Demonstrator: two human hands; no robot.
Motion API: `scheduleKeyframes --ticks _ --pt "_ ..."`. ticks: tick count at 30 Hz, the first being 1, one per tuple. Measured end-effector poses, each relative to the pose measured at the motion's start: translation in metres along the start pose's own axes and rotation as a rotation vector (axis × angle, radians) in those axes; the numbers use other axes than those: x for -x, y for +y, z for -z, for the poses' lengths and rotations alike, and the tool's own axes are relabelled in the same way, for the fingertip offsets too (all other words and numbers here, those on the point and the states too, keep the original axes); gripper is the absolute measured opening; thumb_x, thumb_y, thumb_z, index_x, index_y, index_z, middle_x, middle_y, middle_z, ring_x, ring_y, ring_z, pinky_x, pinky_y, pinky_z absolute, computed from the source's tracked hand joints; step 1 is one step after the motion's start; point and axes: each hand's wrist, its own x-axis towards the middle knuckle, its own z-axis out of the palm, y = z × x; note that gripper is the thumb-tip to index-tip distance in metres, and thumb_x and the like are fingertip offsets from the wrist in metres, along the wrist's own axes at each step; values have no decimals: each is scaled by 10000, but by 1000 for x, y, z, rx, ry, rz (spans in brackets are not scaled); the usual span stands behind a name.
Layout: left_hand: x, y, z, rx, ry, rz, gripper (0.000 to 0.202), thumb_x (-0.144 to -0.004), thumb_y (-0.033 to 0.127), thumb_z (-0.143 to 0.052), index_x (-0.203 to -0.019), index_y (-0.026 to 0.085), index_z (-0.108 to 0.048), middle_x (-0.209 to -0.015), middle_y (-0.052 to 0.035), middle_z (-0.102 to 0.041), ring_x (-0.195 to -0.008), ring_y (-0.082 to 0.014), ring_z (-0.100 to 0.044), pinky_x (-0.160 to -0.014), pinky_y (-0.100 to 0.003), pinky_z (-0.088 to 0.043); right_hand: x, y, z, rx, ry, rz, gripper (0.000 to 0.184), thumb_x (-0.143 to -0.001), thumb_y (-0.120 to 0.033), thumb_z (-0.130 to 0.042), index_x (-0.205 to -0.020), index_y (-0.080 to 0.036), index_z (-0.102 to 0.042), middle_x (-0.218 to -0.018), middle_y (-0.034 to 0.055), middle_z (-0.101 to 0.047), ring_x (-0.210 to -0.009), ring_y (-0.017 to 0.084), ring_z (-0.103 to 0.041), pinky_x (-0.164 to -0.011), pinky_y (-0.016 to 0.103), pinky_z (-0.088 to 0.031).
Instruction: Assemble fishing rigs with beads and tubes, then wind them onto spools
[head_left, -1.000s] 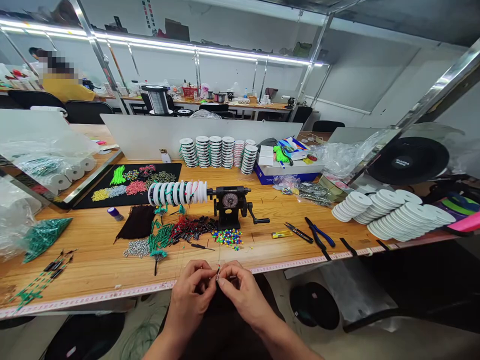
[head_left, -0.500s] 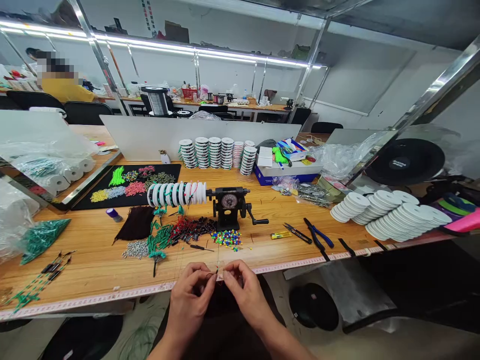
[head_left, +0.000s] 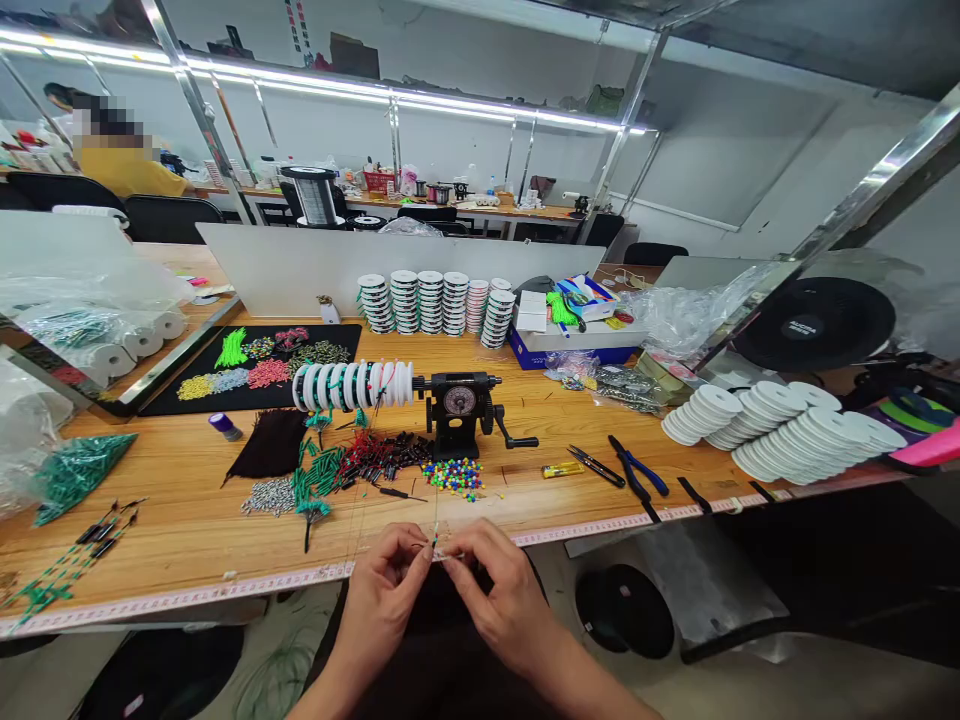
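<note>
At the table's front edge, my left hand [head_left: 381,590] pinches a thin line [head_left: 437,508] between thumb and forefinger, where a tiny dark piece [head_left: 433,545] shows. Close beside it, my right hand [head_left: 491,585] is closed in a pinch at the same spot; what its fingertips hold is too fine to make out. The line runs up toward a black hand-cranked winder [head_left: 459,405] carrying a row of white spools [head_left: 352,386]. In front of the winder lie coloured beads [head_left: 454,478], red-and-black pieces [head_left: 382,460] and green sleeves [head_left: 321,478].
Pliers [head_left: 637,475], thin scissors [head_left: 596,466] and a yellow lighter [head_left: 562,469] lie to the right. Stacked white spools [head_left: 795,430] stand beyond them. A black mat [head_left: 172,397] with small parts lies at left. A person in yellow [head_left: 127,170] sits far behind.
My right hand's fingers have shifted slightly and its wrist has turned a little outward. My left hand keeps its pinch. The view has moved slightly.
</note>
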Motion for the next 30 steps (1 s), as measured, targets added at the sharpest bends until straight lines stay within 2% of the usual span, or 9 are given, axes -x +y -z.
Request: scheduleKeyframes --ticks 3,6,10,14,18,22,24,27,30 --pt "2 1 1 -99 -30 -34 206 -863 338 -628 -711 199 -625 -778 -29 -631 -757 -180 -587 -670 -266 -471 -12 11 4 182 -1 177 222 -974 -163 -522 -1140 -218 -658 -1043 88 -674 -966 228 -609 -839 347 -472" --pt "4 3 3 -133 -38 -23 189 -872 335 -615 -742 200 -639 -826 -43 -661 -792 -193 -608 -674 -272 -475 -18 21 0 282 -35 251 192 -990 -157 -502 -1030 -207 -682 -908 68 -711 -849 222 -630 -751 341 -460" --pt "2 5 2 -17 -56 21 212 -855 360 -654 -733 187 -643 -797 -34 -635 -755 -175 -579 -672 -262 -468 -13 25 -10 300 53 248 160 -951 -149 -518 -892 -188 -662 -794 56 -704 -746 207 -613 -684 326 -429" --pt "-2 0 -5 230 -72 127 263 -820 392 -718 -717 171 -621 -815 -15 -587 -657 -116 -478 -576 -210 -412 -13 24 -18 148 166 8 82 -837 -158 -578 -785 -189 -632 -736 24 -675 -693 181 -607 -657 292 -439" --pt "-4 -5 -11 292 -43 143 291 -805 416 -740 -716 165 -626 -855 -24 -589 -654 -105 -457 -564 -195 -401 -22 28 -19 60 243 -200 76 -831 -205 -583 -780 -180 -635 -734 31 -672 -690 183 -625 -650 281 -453" --pt "0 -4 -10 193 21 68 287 -820 422 -720 -699 173 -640 -844 -29 -583 -674 -120 -511 -587 -203 -442 -16 28 -16 -210 231 -320 179 -914 -347 -595 -956 -179 -640 -809 39 -703 -719 178 -651 -674 277 -487" --pt "2 -4 -10 115 69 12 254 -833 395 -706 -705 181 -652 -891 -40 -591 -743 -138 -566 -631 -207 -471 -9 25 -17 -392 205 -390 268 -915 -432 -615 -967 -171 -645 -831 52 -715 -763 189 -672 -705 285 -510" --pt "8 -7 -12 -17 112 -60 193 -842 353 -694 -730 196 -685 -1000 -61 -603 -911 -179 -620 -742 -232 -507 -5 20 -26 -649 121 -492 367 -839 -518 -701 -838 -152 -688 -782 48 -702 -736 176 -659 -689 275 -517" --pt "13 -12 -15 -130 117 -95 151 -869 339 -661 -793 224 -722 -1051 -64 -621 -1008 -200 -629 -848 -278 -520 -7 17 -37 -912 192 -577 365 -704 -483 -840 -795 -158 -702 -785 13 -682 -741 136 -624 -719 244 -505"
